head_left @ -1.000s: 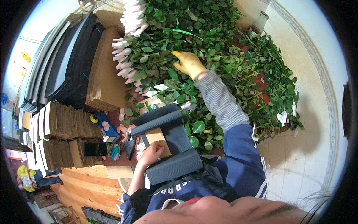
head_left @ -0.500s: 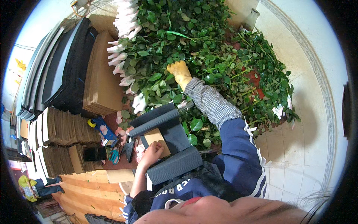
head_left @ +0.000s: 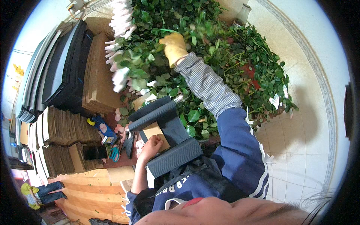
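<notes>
From my end, 12 pointing straight away from the wearer: biggest thing is the heap of green leafy rose stems with pale wrapped heads (head_left: 221,52), spanning 11 to 2. Stack of large black and grey sheets (head_left: 62,71) at 10; tall brown cardboard stack (head_left: 98,75) on its 3 o'clock side. Folded dark-grey ribbed board (head_left: 176,157) sits just off centre toward 6. One leafy rose stem with a pale wrapped head (head_left: 120,78), head blurred at 10, runs into the yellow-gloved right hand (head_left: 173,47) at 12; I see that hand clenched round it. Bare left hand (head_left: 152,147) at 7, fingers curled on the tan rectangular card (head_left: 151,129) lying on the board; can't tell if it's pinching or just resting. Teal-handled scissors (head_left: 114,153) at 8.
</notes>
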Demonstrator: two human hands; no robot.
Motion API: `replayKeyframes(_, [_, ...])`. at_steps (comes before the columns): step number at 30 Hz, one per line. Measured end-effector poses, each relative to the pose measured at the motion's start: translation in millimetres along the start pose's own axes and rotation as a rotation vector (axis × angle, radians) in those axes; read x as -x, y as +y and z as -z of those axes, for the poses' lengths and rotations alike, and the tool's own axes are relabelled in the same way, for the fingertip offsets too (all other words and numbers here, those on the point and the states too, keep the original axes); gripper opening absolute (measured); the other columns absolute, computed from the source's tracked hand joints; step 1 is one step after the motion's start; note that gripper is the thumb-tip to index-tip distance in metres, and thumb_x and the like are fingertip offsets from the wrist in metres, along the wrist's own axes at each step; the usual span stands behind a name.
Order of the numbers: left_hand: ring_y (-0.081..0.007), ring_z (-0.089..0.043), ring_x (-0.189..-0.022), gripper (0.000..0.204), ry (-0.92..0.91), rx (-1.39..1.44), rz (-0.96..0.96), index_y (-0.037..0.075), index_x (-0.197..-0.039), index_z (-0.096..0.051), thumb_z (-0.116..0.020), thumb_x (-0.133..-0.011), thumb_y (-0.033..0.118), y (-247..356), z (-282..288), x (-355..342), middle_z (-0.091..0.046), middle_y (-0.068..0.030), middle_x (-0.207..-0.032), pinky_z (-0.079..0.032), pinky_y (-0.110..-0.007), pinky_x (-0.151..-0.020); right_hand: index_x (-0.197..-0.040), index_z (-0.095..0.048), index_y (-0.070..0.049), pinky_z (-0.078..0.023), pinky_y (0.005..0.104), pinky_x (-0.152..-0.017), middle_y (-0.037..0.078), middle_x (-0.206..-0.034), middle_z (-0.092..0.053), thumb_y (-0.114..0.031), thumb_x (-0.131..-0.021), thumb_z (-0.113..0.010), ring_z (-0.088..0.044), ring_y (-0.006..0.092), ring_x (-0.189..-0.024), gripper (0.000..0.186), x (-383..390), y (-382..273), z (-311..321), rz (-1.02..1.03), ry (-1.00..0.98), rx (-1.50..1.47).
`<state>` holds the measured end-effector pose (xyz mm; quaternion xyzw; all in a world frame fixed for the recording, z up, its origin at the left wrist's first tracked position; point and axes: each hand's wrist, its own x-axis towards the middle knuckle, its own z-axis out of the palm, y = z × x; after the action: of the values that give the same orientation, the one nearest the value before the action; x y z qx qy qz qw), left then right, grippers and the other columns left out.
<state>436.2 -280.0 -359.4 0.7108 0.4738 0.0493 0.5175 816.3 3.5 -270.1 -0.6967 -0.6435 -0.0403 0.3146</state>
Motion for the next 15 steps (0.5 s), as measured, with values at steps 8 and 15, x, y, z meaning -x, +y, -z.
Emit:
replayKeyframes(8, [-0.0223, -0.066, -0.084, 0.032, 0.033, 0.037, 0.083, -0.002, -0.109, -0.059, -0.064, -0.095, 0.027, -11, 2, 14, -0.067, -0.0135, -0.089, -0.052, -0.035, -0.076, -0.12, -0.067, -0.019, -0.035, 0.0424, -0.113, 0.003, -0.123, -0.068, -0.009, -0.089, -0.058, -0.057, 0.0224, -0.124, 0.034, 75, -31, 39, 0.201, -0.265, 0.5])
replayKeyframes(15, [-0.0213, -0.065, -0.082, 0.03, 0.055, 0.023, 0.037, -0.001, -0.109, -0.059, -0.065, -0.095, 0.025, -16, -1, 15, -0.066, -0.0123, -0.087, -0.052, -0.034, -0.076, -0.123, -0.066, -0.023, -0.035, 0.042, -0.114, 0.005, -0.125, -0.068, -0.011, -0.091, -0.056, -0.057, 0.0224, -0.126, 0.036, 81, -24, 37, 0.211, 0.104, 0.343])
